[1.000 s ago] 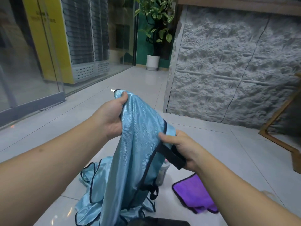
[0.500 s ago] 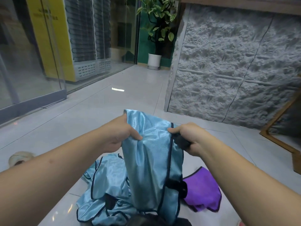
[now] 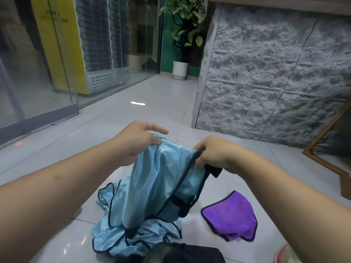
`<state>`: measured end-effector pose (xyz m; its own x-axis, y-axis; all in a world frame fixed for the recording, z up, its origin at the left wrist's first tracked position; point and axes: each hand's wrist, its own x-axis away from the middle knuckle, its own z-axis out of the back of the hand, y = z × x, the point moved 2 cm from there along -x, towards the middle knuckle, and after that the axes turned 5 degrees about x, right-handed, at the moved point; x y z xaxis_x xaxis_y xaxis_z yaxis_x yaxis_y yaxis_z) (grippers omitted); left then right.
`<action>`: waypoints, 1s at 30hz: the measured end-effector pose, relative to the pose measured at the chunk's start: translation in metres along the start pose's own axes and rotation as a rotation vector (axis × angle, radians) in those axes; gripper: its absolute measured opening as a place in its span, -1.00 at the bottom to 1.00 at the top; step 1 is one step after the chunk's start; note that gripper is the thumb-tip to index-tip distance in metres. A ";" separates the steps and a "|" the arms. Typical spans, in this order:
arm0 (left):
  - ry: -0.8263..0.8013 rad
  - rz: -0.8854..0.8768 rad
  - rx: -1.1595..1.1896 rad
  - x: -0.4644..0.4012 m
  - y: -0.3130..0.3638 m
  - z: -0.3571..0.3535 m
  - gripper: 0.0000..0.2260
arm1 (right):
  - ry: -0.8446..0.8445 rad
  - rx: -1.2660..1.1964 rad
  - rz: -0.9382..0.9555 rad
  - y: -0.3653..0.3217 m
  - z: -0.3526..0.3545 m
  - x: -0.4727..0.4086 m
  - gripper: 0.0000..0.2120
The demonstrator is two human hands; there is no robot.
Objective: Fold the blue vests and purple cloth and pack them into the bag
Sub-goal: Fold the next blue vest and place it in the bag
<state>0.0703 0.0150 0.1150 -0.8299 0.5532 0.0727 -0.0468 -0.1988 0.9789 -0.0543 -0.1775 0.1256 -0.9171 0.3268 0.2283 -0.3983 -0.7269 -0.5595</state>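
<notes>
A light blue vest (image 3: 152, 186) with black trim hangs in the air in front of me. My left hand (image 3: 136, 141) pinches its top left edge, with the index finger stretched out. My right hand (image 3: 210, 152) grips its top right edge and a black strap. A second blue vest (image 3: 136, 238) lies crumpled on the floor tiles right under it. The purple cloth (image 3: 230, 218) lies on the floor to the right, apart from the vests. A black bag (image 3: 182, 253) shows at the bottom edge, partly cut off.
A rough grey stone wall (image 3: 266, 73) rises at the right, with a wooden frame (image 3: 322, 149) leaning beyond it. Glass doors (image 3: 38, 73) run along the left. A potted plant (image 3: 180, 67) stands far back. A shoe tip (image 3: 284, 253) shows at bottom right.
Both hands have dropped lower and moved apart, so the held vest now hangs lower and spread between them. The camera has tilted, showing more of the floor and the purple cloth.
</notes>
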 end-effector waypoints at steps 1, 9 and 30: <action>-0.002 -0.001 -0.022 -0.001 -0.001 0.002 -0.72 | 0.028 0.023 -0.003 0.001 0.001 0.001 -0.74; 0.012 0.001 -0.060 -0.002 -0.003 0.009 -0.83 | 0.113 -0.120 0.032 0.008 0.009 0.005 -0.72; -0.147 0.076 0.441 0.012 -0.027 -0.005 -0.86 | 0.077 -1.179 -0.083 0.032 0.003 -0.009 -0.80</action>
<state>0.0587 0.0236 0.0887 -0.7329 0.6653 0.1422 0.2780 0.1021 0.9551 -0.0586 -0.2053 0.1080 -0.8696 0.4117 0.2727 -0.1583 0.2907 -0.9436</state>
